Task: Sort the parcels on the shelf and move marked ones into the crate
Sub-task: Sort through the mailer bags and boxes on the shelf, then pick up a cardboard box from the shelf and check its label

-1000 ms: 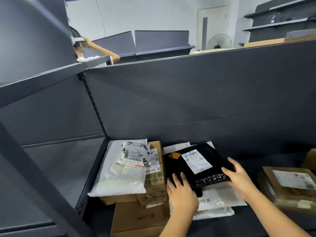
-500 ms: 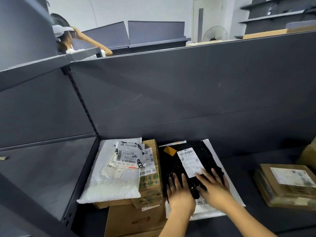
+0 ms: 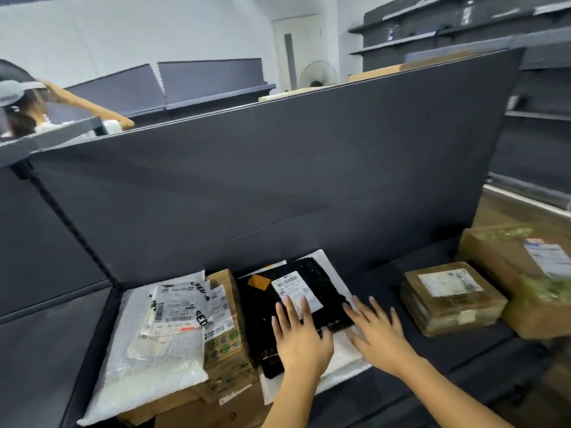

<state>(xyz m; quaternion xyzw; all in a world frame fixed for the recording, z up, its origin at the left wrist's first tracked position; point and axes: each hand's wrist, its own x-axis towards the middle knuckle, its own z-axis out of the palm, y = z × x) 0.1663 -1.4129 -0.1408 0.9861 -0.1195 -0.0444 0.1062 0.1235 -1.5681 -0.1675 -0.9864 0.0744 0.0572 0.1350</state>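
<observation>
Nearest the camera, on the dark grey metal shelf (image 3: 401, 384), the left hand (image 3: 301, 338) lies flat, fingers straight, on the glossy black plastic parcel (image 3: 262, 319), its fingertips reaching the white label (image 3: 292, 285) at twelve o'clock. At its three o'clock the right hand (image 3: 375, 338), fingers spread, sits by the parcel's right edge over a flat white mailer (image 3: 343, 359); whether it touches is unclear. Farther, at two o'clock, stands a brown taped cardboard box (image 3: 448, 304).
</observation>
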